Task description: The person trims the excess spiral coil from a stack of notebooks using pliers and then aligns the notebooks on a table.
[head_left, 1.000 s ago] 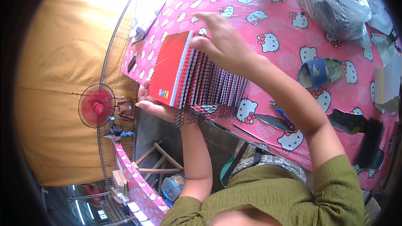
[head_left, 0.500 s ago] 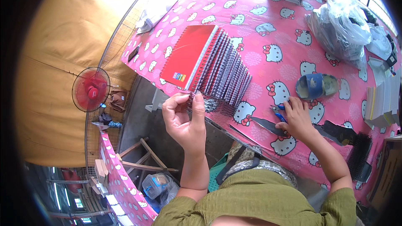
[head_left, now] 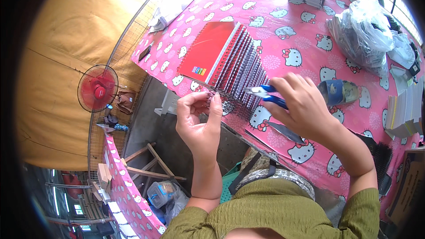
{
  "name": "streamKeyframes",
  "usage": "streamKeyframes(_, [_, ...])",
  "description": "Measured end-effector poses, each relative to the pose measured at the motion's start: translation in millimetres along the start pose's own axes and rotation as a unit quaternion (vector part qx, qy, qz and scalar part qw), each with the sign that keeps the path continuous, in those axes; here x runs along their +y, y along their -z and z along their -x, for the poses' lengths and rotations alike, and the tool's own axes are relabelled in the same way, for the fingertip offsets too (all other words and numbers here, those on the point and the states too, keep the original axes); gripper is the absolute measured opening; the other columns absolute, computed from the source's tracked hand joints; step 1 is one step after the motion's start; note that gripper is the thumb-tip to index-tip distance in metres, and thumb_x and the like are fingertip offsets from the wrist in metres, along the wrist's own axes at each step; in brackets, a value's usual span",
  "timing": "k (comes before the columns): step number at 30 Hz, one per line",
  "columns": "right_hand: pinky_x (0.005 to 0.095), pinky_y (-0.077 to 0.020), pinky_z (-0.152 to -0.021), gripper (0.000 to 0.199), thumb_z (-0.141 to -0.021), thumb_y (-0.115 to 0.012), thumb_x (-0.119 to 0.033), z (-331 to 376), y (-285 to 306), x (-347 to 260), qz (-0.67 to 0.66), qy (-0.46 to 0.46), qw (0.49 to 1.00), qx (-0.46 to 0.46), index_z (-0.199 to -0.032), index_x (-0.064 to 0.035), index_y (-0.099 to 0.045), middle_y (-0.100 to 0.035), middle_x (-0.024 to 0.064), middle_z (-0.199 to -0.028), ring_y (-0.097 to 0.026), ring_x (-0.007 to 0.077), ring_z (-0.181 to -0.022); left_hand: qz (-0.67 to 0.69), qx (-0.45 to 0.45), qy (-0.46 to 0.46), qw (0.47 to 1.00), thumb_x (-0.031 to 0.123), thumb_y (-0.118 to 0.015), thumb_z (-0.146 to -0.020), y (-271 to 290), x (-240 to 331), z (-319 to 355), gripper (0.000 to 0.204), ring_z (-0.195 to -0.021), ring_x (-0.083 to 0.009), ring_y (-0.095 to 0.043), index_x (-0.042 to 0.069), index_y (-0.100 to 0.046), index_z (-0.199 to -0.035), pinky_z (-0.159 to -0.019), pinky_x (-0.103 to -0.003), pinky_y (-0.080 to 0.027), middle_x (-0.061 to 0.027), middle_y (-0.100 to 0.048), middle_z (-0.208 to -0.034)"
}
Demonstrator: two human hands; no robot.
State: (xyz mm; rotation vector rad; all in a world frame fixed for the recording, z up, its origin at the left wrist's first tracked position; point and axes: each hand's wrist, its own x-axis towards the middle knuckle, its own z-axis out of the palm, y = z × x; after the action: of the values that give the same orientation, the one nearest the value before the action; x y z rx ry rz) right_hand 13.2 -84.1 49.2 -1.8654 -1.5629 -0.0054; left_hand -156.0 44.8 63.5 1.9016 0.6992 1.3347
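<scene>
Red notebook stack (head_left: 208,53) on bench (head_left: 305,42), beyond left hand (head_left: 201,117), left of right hand (head_left: 301,99); cover's long axis near-far, leaning right. Left nearer, fingers narrow at coil ends (head_left: 241,108), grip unclear; right holds blue-handled pliers (head_left: 275,101).

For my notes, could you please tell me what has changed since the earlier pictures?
The right hand moved away from the notebooks, picked up the pliers and brought them left, toward the coils. The left hand shifted right along the notebooks' near side. The notebooks stayed stacked, the slipper in place.
</scene>
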Motion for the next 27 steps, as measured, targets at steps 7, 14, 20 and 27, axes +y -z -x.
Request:
streamKeyframes(7, [0.0504, -0.0375, -0.088, 0.045, -0.082, -0.067, -0.042, -31, -4, -20, 0.095, 0.074, 0.99, 0.079, -0.112, -0.0089, -0.058, -0.055, 0.0112, -0.095, -0.056, 0.0275, -0.091, 0.039, -0.015, 0.02, 0.999, -0.003, -0.07, -0.081, -1, 0, 1, 0.02, -0.072, -0.0059, -0.054, -0.001, -0.057, -0.096, -0.065, -0.021, -0.046, -0.0041, -0.059, -0.089])
streamKeyframes(14, [0.0542, -0.0356, -0.095, 0.046, -0.081, -0.068, -0.043, -32, -1, -25, 0.132, 0.082, 0.983, 0.103, -0.111, -0.0087, -0.059, -0.055, 0.0113, -0.099, -0.056, 0.0284, -0.094, 0.026, -0.005, 0.004, 1.0, -0.003, -0.07, -0.08, -1, -3, -1, 0.018, -0.071, -0.0061, -0.054, -0.002, -0.057, -0.093, -0.065, -0.021, -0.047, -0.006, -0.06, -0.091])
streamKeyframes(20, [0.045, -0.0428, -0.085, 0.046, -0.079, -0.07, -0.042, -33, -5, -24, 0.1, 0.086, 0.986, 0.098, -0.109, -0.008, -0.06, -0.056, 0.0108, -0.096, -0.057, 0.0273, -0.091, 0.033, -0.005, -0.001, 0.999, -0.005, -0.07, -0.079, -4, -4, 0, 0.019, -0.072, -0.0067, -0.055, -0.002, -0.058, -0.093, -0.066, -0.021, -0.047, -0.0076, -0.061, -0.093])
streamKeyframes(27, [0.0366, -0.0501, -0.066, 0.055, -0.072, -0.076, -0.045, -41, -9, -8, 0.072, 0.095, 0.986, 0.114, -0.1, -0.0002, -0.061, -0.059, 0.012, -0.081, -0.06, 0.0271, -0.072, 0.042, -0.009, -0.016, 0.999, -0.005, -0.071, -0.078, -3, -7, -1, 0.019, -0.072, -0.0069, -0.055, -0.002, -0.057, -0.092, -0.065, -0.021, -0.047, -0.0089, -0.061, -0.094])
